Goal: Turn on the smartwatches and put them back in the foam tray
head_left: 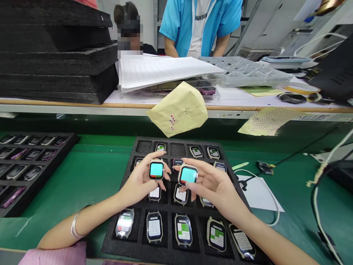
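My left hand (145, 176) grips a smartwatch case (156, 170) without a strap; its lit screen is cyan with a red and green strip at the bottom. In my right hand (212, 178) is a second smartwatch case (188, 174), tilted slightly, with a cyan screen and a red patch. Both are raised over a black foam tray (140, 215) whose compartments hold several more watch cases. Among them, one watch case (183, 229) in the front row shows a white and green grid. My forearms and hands cover parts of the tray.
Another foam tray (70, 141) of watches lies at the left. Stacked black foam (55, 59), papers (165, 70) and clear plastic trays (245, 71) occupy the shelf. A white cable (275, 206) crosses a paper sheet at the right. A person in a blue shirt (176, 22) stands opposite.
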The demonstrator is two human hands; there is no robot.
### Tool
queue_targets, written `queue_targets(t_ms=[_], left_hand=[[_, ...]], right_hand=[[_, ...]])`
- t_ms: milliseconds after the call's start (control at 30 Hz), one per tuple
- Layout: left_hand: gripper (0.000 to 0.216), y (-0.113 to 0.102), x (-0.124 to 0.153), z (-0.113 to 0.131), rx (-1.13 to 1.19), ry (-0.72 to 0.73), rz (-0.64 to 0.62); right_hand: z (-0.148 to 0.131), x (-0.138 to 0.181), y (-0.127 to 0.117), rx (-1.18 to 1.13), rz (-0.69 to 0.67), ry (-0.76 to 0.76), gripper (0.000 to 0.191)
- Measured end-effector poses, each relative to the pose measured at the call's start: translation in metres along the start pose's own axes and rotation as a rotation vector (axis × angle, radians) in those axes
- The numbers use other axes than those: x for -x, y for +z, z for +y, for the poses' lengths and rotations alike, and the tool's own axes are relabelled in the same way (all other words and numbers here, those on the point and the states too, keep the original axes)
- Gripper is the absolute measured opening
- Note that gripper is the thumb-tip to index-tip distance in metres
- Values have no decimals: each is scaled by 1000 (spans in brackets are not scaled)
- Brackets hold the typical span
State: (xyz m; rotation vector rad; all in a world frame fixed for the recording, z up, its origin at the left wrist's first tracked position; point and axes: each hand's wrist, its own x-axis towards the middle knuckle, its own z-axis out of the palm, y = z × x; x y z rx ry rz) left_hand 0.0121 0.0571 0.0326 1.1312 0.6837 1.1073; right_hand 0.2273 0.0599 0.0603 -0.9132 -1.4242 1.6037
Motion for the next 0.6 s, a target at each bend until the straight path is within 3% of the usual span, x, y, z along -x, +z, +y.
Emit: queue_targets(t_ms=[233,333,433,600], left_hand=[[61,0,0,0,-5,-20,31],[58,-1,0,-1,-1,-16,47],[57,-3,1,-2,2,-20,53],[59,-7,4,1,-3,-27,74]], right_hand=[[3,-2,-5,107,-67,-23,54],[5,-13,-18,264,-38,-114,56],[8,-37,-37,580,10,-225,57],[18,-91,-63,1223,-97,-395,50]])
